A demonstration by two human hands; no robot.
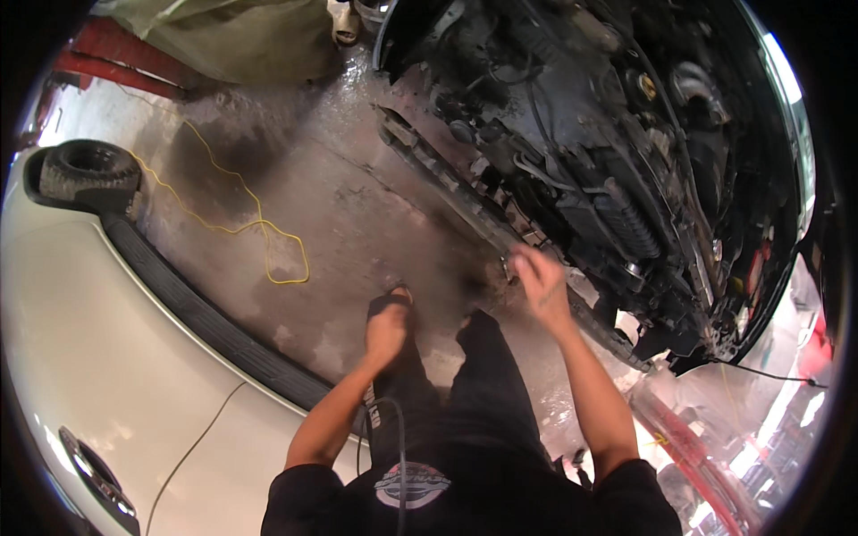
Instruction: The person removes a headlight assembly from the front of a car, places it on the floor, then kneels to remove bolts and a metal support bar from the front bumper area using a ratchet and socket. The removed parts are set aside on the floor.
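Observation:
My right hand is raised beside the long dark bar that runs along the front of a car with its engine bay exposed. Its fingers are bent and smeared by motion, and whether they touch the bar cannot be made out. Low in front of my left leg, my left hand is closed. Something dark shows at its fingers, too unclear to name, and it may overlap my shoe from this angle. The engine bay is packed with hoses, wiring and dark metal parts.
A light-coloured vehicle with a black running board stands close on my left. A yellow cord lies looped across the stained floor. Red metal equipment is at lower right; a drab cover hangs at the back.

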